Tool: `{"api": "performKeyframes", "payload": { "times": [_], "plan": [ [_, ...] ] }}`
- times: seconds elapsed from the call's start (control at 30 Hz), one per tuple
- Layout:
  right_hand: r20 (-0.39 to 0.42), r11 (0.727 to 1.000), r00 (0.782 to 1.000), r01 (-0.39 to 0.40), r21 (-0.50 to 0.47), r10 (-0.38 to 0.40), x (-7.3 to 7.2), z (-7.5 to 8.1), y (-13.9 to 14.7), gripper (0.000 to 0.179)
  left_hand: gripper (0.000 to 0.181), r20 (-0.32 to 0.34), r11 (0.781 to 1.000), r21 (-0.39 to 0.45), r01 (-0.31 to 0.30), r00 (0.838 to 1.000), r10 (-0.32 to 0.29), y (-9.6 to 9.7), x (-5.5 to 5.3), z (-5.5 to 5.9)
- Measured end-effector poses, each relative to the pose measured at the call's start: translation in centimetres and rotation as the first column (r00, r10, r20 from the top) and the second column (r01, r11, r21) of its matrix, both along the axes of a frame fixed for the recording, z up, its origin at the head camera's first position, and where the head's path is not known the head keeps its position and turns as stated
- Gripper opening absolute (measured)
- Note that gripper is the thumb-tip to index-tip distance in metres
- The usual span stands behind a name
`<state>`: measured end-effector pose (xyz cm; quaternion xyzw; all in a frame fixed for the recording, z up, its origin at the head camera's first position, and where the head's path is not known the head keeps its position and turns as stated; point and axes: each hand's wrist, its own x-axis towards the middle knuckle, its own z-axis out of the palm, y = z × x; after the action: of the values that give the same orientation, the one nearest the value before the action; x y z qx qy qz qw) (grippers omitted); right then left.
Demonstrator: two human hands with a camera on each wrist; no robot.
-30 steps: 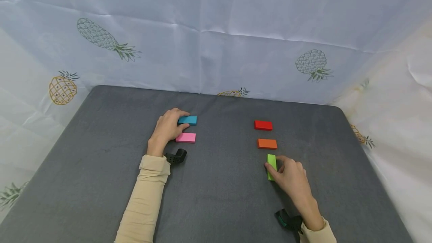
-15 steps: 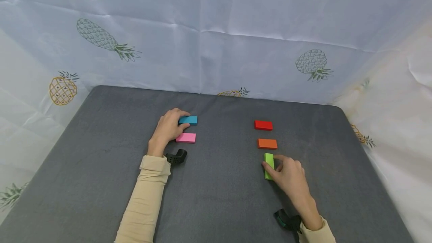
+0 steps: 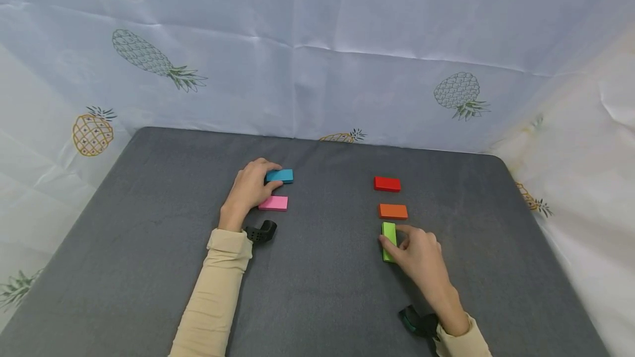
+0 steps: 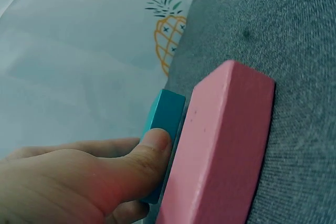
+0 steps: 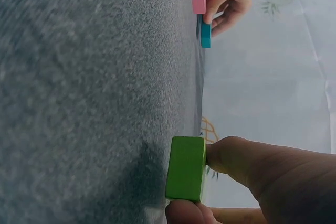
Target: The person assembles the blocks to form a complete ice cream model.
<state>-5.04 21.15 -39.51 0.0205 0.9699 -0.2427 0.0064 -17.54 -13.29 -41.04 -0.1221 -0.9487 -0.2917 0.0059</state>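
Note:
My left hand (image 3: 249,185) pinches a blue block (image 3: 281,176) between thumb and fingers at the back left of the table. Just in front of it a pink block (image 3: 274,203) lies flat; in the left wrist view the pink block (image 4: 210,145) stands large beside the thumb. On the right side, my right hand (image 3: 420,255) holds a light green block (image 3: 389,241) by its long sides, thumb on the left and a finger on the right. The right wrist view shows the green block (image 5: 186,169) end-on, a shadow on the cloth beside it.
Behind the green block lie an orange block (image 3: 393,211) and, farther back, a red block (image 3: 387,184). All rest on a dark grey cloth-covered table (image 3: 322,291). A white sheet (image 3: 317,26) printed with pineapples hangs along the back and sides.
The right hand has carried the green block leftward and slightly toward the back. The left hand and blue block have shifted a little to the right. Pink, orange and red blocks have stayed put.

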Motion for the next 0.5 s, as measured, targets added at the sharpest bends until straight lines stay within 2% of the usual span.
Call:
{"api": "performKeyframes", "payload": {
  "times": [0.5],
  "plan": [
    [-0.005, 1.0, 1.0, -0.021, -0.006, 0.021, -0.6, -0.1, -1.5, 0.045, 0.04, 0.002, 0.999, 0.008, 0.041, 0.999, -0.041, 1.5, 0.3, 0.5]
  ]
}}
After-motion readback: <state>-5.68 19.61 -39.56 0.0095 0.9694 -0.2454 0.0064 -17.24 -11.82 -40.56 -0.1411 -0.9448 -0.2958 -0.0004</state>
